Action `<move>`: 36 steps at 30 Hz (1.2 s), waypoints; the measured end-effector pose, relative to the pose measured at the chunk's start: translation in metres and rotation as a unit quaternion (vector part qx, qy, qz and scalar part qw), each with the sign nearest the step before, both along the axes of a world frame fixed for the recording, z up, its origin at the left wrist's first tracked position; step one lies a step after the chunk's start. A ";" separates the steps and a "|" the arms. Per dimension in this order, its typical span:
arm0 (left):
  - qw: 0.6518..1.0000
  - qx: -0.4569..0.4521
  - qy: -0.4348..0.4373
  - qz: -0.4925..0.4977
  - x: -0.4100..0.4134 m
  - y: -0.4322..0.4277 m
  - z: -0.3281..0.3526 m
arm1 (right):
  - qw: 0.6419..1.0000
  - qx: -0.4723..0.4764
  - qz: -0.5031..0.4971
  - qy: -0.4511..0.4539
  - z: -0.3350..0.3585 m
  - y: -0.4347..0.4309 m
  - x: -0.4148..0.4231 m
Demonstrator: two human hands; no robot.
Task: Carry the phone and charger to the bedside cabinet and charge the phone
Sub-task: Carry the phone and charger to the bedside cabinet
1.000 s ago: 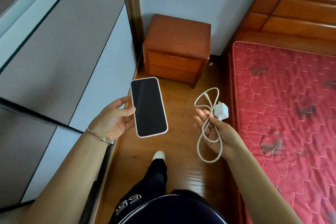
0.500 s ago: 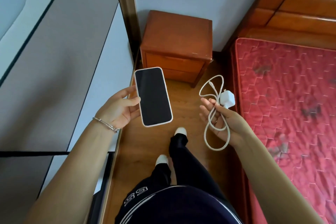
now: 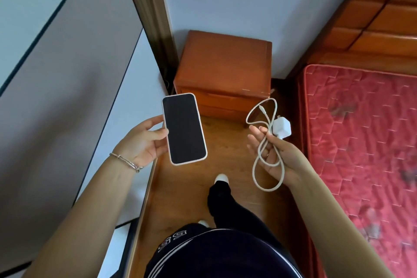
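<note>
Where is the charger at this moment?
Head view, right of centre: the charger, cable looped, is held in the right hand, over the wooden floor between the bedside cabinet ahead and the red mattress on the right.

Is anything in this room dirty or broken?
Yes. The red mattress is bare and has dark blotchy stains on it. The bedside cabinet has pale chipped marks along its front top edge. The phone and charger look fine.
</note>
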State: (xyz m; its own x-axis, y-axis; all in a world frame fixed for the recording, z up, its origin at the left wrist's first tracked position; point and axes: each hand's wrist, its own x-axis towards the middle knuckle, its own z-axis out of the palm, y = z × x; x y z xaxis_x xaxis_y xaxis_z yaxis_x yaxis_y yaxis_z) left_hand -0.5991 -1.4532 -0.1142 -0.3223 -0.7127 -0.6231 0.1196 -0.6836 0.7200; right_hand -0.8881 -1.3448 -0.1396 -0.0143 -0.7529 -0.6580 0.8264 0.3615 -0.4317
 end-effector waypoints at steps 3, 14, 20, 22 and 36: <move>1.000 -0.003 -0.014 0.001 -0.024 -0.029 -0.001 | 1.000 -0.004 -0.005 -0.009 -0.001 -0.027 -0.028; 1.000 0.012 -0.004 0.016 -0.076 -0.104 -0.004 | 1.000 0.008 0.017 -0.021 -0.012 -0.107 -0.084; 1.000 0.024 0.001 0.007 -0.095 -0.154 -0.013 | 1.000 0.003 0.007 -0.012 -0.014 -0.157 -0.102; 1.000 0.026 0.001 0.003 -0.103 -0.176 -0.017 | 1.000 0.005 0.002 -0.009 -0.015 -0.179 -0.108; 0.997 0.071 0.002 -0.030 -0.165 -0.376 -0.052 | 0.999 0.032 0.027 0.031 -0.032 -0.365 -0.144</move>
State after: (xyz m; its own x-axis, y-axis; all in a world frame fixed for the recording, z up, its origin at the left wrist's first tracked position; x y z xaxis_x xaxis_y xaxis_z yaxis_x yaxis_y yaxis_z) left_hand -0.7636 -1.8297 -0.1659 -0.3654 -0.5971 -0.7141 0.0783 -0.7841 0.6156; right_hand -1.0321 -1.7096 -0.1715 -0.0171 -0.7106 -0.7033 0.7775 0.4328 -0.4563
